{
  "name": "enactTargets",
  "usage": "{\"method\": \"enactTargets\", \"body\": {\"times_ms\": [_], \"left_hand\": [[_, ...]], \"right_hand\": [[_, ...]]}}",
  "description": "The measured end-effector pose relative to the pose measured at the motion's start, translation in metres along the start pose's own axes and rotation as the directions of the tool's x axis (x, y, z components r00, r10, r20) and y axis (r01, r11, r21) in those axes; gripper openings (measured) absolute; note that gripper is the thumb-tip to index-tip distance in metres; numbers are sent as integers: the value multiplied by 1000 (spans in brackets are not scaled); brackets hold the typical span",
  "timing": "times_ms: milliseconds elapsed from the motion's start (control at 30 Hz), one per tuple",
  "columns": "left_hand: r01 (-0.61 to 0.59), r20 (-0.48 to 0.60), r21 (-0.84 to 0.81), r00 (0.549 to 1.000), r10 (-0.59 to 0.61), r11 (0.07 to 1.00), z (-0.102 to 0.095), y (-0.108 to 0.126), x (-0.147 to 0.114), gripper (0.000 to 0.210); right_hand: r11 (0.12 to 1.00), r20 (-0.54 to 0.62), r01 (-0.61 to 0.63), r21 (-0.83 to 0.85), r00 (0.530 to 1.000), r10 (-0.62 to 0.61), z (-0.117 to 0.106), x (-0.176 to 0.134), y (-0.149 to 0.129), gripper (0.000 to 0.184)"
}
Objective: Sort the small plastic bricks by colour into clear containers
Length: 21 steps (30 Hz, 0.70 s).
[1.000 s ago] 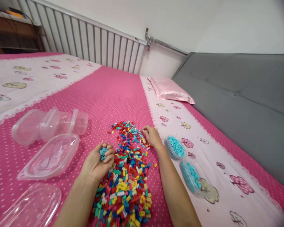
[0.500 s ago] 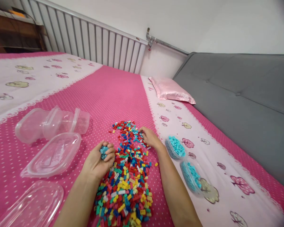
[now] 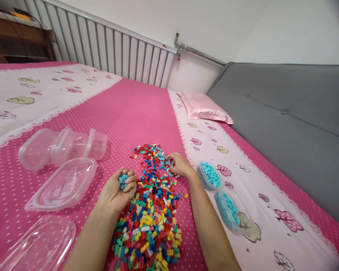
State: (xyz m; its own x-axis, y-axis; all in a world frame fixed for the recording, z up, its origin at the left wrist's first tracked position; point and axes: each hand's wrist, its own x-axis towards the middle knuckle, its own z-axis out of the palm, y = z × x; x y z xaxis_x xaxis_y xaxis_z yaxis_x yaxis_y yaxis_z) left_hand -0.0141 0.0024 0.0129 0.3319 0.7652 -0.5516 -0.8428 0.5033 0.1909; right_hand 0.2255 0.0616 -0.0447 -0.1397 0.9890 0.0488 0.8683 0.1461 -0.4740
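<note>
A long heap of small toy building bricks (image 3: 149, 218) in many colours lies on the bedspread between my arms. My left hand (image 3: 120, 190), palm up with curled fingers, cups a clump of light blue bricks (image 3: 123, 181) beside the heap's left edge. At the heap's upper right, my right hand (image 3: 179, 164) reaches down with its fingers bent among the bricks. Its fingertips are close together at some light blue pieces; whether one is pinched is too small to see. Two clear tubs, an upper one (image 3: 202, 180) and a lower one (image 3: 222, 215), hold light blue bricks right of my right arm.
Stacked clear containers (image 3: 64, 146) lie on their side at the left, with two clear plastic pieces, one (image 3: 63, 184) below them and another (image 3: 42, 244) nearer me. A pink pillow (image 3: 205, 107) rests against the grey headboard (image 3: 285, 113). A white radiator (image 3: 115, 45) lines the wall.
My right hand's fingers shift slightly among the bricks at the heap's upper right. My left hand stays almost still, holding its light blue bricks.
</note>
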Motion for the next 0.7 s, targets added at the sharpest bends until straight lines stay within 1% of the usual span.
{"method": "enactTargets", "body": {"times_ms": [133,300,400,500,700], "left_hand": [[1,1,-6,1000,-1,1000,-1,1,2,24],[-3,5,11,1000,3,1000,-4,2,4,24],[-4,16,12,1000,4,1000,-5,3,4,24],[-1,20,6,1000,1,1000,-5,4,4,23],[6,7,-12,1000,-5,1000,-3,4,3,23]], "right_hand": [[998,-45,-69,-13,997,68,1,1,-1,37],[999,-65,-46,-18,997,45,1,0,-5,33],[998,-90,-20,-58,996,15,1,0,-8,33],[996,-81,-20,-84,997,13,1,1,-9,33],[998,-73,-18,-55,997,14,2,2,-12,28]]}}
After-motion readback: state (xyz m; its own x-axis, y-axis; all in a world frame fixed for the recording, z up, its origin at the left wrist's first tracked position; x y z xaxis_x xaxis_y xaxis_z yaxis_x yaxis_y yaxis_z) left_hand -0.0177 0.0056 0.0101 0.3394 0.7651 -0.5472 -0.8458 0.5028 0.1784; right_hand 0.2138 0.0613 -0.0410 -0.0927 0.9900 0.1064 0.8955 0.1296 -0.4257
